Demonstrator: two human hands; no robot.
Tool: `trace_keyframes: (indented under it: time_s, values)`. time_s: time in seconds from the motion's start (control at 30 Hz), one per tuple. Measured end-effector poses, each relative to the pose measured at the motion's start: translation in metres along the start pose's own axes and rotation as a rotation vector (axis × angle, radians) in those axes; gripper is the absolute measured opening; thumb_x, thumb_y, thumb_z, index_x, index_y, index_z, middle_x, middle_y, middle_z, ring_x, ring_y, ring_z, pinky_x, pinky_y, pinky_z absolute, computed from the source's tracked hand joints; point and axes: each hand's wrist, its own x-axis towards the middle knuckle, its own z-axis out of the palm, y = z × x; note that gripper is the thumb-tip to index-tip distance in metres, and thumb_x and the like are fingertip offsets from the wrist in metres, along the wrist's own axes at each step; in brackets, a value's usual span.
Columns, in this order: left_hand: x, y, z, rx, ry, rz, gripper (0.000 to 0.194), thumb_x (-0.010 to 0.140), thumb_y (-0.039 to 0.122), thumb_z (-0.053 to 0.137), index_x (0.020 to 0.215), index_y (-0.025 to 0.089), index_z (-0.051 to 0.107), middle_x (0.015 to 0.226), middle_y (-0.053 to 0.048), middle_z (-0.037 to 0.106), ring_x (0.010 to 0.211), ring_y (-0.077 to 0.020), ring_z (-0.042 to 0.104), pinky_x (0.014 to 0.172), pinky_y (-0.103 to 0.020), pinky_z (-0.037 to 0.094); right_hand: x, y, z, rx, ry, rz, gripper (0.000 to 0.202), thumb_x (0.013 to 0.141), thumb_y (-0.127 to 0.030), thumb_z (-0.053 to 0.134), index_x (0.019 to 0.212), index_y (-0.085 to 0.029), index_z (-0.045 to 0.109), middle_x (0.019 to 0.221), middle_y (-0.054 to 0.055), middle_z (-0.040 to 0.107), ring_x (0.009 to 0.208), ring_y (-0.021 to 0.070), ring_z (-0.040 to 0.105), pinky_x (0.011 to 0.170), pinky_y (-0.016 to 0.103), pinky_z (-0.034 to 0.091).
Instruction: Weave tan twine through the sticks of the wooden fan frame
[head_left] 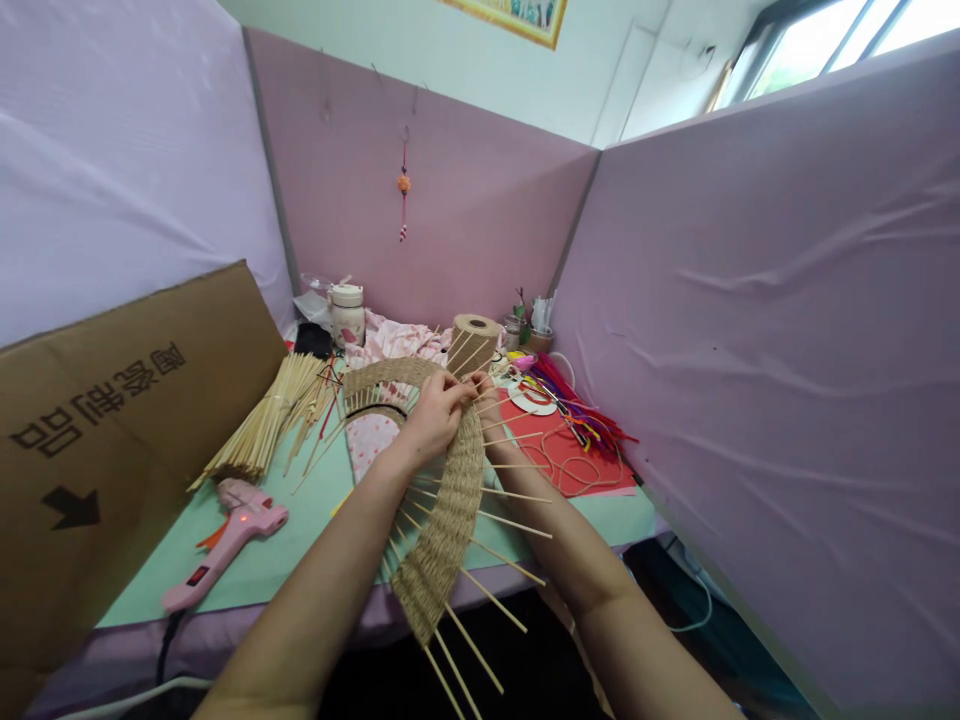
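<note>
A curved woven straw band (448, 510) with thin wooden sticks poking out of both long edges hangs from my hands toward the table's front edge. My left hand (439, 410) pinches its upper end, fingers pressed together. Right beside it, my right hand (481, 386) is closed on the same end of the band, its fingertips partly hidden by the weave and sticks. Behind my left hand, a second curved woven piece (394, 372) lies on the table near a pink patterned cloth (371, 440).
On the left are a cardboard sheet (135, 400), a bundle of sticks (266, 415) and a pink glue gun (244, 520). A twine roll (475, 340) and white cup (346, 312) stand behind. Colored stems (574, 405) and red sheets (592, 470) lie right.
</note>
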Motion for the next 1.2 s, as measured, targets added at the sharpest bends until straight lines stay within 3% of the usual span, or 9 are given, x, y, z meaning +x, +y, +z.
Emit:
trace_keyframes:
  time_s: [0.13, 0.23, 0.43, 0.6, 0.73, 0.83, 1.03, 1.1, 1.2]
  values:
    - [0.003, 0.002, 0.002, 0.01, -0.056, -0.007, 0.031, 0.08, 0.004, 0.045, 0.09, 0.021, 0.069, 0.095, -0.007, 0.053, 0.098, -0.0221, 0.049, 0.093, -0.039, 0.044, 0.003, 0.007, -0.005, 0.048, 0.054, 0.013, 0.011, 0.074, -0.014, 0.045, 0.079, -0.023, 0.041, 0.072, -0.003, 0.05, 0.07, 0.0136, 0.046, 0.071, 0.025, 0.044]
    - [0.004, 0.006, 0.005, -0.009, -0.054, -0.056, 0.027, 0.077, 0.004, 0.046, 0.087, 0.019, 0.066, 0.095, -0.007, 0.053, 0.099, -0.0232, 0.048, 0.094, -0.041, 0.043, 0.003, 0.013, -0.012, 0.026, 0.04, 0.0, 0.01, 0.074, -0.018, 0.05, 0.08, -0.022, 0.043, 0.075, -0.002, 0.052, 0.07, 0.0135, 0.048, 0.072, 0.026, 0.044]
    - [0.0, 0.014, 0.003, -0.054, -0.018, -0.144, 0.007, 0.082, 0.02, 0.057, 0.086, 0.018, 0.062, 0.096, -0.006, 0.051, 0.102, -0.0236, 0.048, 0.097, -0.041, 0.042, 0.0, 0.011, -0.053, -0.123, 0.077, -0.076, 0.015, 0.079, -0.034, 0.059, 0.076, -0.02, 0.055, 0.068, -0.002, 0.054, 0.065, 0.0147, 0.047, 0.066, 0.028, 0.039]
    - [-0.003, 0.017, 0.002, -0.068, -0.01, -0.131, 0.012, 0.084, 0.03, 0.061, 0.086, 0.018, 0.062, 0.098, -0.006, 0.051, 0.103, -0.0233, 0.048, 0.097, -0.04, 0.041, -0.003, -0.018, -0.098, -0.436, -0.008, -0.339, 0.016, 0.084, -0.034, 0.059, 0.077, -0.02, 0.058, 0.068, 0.0, 0.057, 0.063, 0.016, 0.049, 0.064, 0.029, 0.039]
    - [-0.003, 0.018, 0.002, -0.05, 0.002, -0.122, 0.011, 0.085, 0.029, 0.06, 0.085, 0.018, 0.063, 0.098, -0.006, 0.051, 0.102, -0.023, 0.048, 0.097, -0.04, 0.041, 0.003, -0.045, -0.123, -0.72, -0.173, -0.626, 0.016, 0.092, -0.027, 0.052, 0.082, -0.02, 0.062, 0.084, 0.007, 0.063, 0.082, 0.0205, 0.057, 0.077, 0.032, 0.044]
    - [-0.004, 0.018, 0.001, -0.04, 0.002, -0.112, 0.011, 0.085, 0.029, 0.06, 0.083, 0.018, 0.063, 0.097, -0.006, 0.051, 0.101, -0.0229, 0.048, 0.096, -0.04, 0.041, 0.014, -0.06, -0.133, -0.826, -0.148, -0.708, 0.02, 0.094, -0.027, 0.05, 0.083, -0.02, 0.064, 0.083, 0.008, 0.061, 0.083, 0.0206, 0.056, 0.079, 0.032, 0.044]
    - [-0.006, 0.021, 0.0, -0.053, -0.009, -0.092, 0.012, 0.086, 0.029, 0.059, 0.083, 0.018, 0.062, 0.097, -0.006, 0.052, 0.103, -0.0236, 0.048, 0.097, -0.041, 0.041, 0.037, -0.066, -0.124, -0.669, -0.05, -0.621, 0.017, 0.09, -0.029, 0.055, 0.08, -0.02, 0.065, 0.081, 0.005, 0.062, 0.079, 0.0181, 0.056, 0.076, 0.03, 0.044]
    - [-0.006, 0.021, 0.0, -0.059, -0.002, -0.089, 0.011, 0.086, 0.028, 0.058, 0.084, 0.018, 0.062, 0.097, -0.006, 0.052, 0.103, -0.0236, 0.048, 0.096, -0.041, 0.041, 0.042, -0.058, -0.115, -0.558, -0.017, -0.502, 0.014, 0.085, -0.03, 0.059, 0.078, -0.019, 0.065, 0.078, 0.003, 0.062, 0.075, 0.0173, 0.055, 0.074, 0.03, 0.043]
    - [-0.006, 0.021, 0.001, -0.068, 0.011, -0.085, 0.009, 0.085, 0.027, 0.059, 0.083, 0.018, 0.062, 0.096, -0.006, 0.052, 0.102, -0.0232, 0.048, 0.096, -0.041, 0.042, 0.043, -0.037, -0.096, -0.35, 0.034, -0.208, 0.013, 0.078, -0.03, 0.063, 0.073, -0.018, 0.064, 0.068, 0.0, 0.058, 0.068, 0.0161, 0.052, 0.068, 0.029, 0.041]
